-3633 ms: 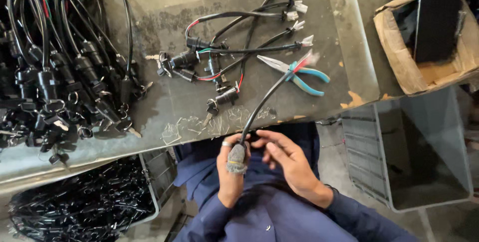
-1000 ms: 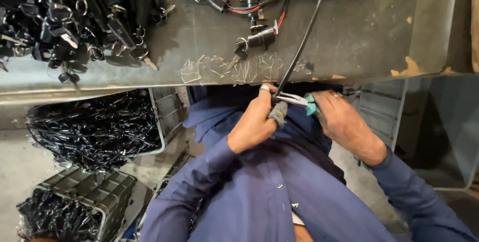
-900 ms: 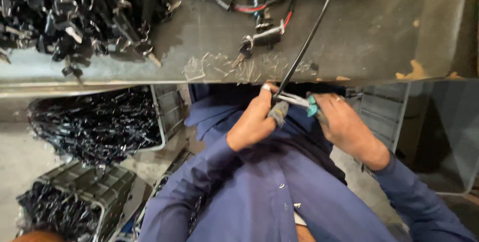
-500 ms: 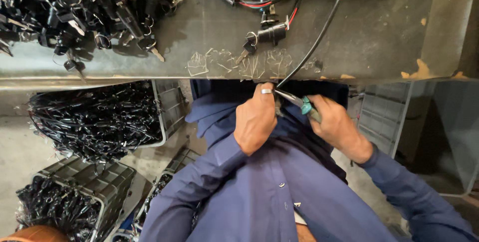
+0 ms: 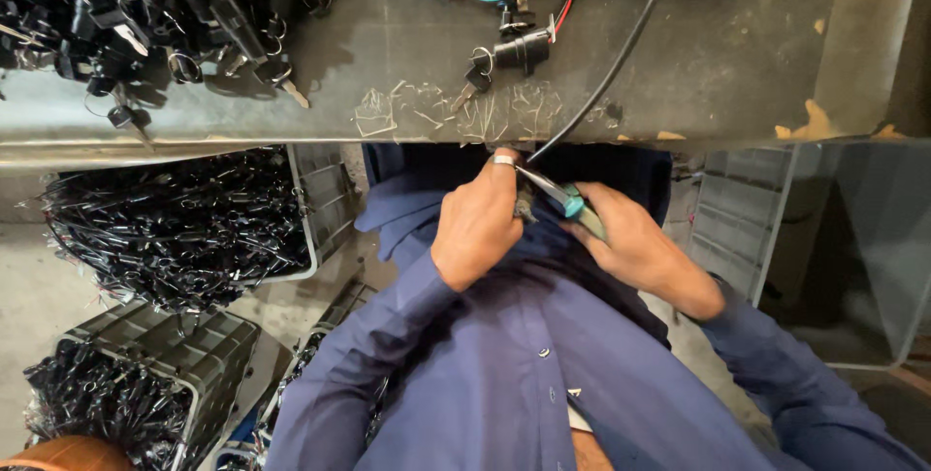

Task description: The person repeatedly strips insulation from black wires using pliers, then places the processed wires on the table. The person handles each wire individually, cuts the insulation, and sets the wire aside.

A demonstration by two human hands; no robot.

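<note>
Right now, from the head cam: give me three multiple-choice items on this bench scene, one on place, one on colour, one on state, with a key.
1. Where does the black cable run from the hands?
A. Up onto the table top
B. Down into a floor crate
C. Around the person's neck

2. What colour are the pliers' handles?
A. Yellow
B. Teal
C. White

3. What is the right hand doing?
A. Resting flat on the table
B. Gripping the pliers
C. Hanging empty at the side

Key:
1 A: the cable rises from the left hand over the table edge.
2 B: a teal grip shows above the right hand's fingers.
3 B: its fingers close round the pliers, their tip at the cable end in the left hand.
</note>
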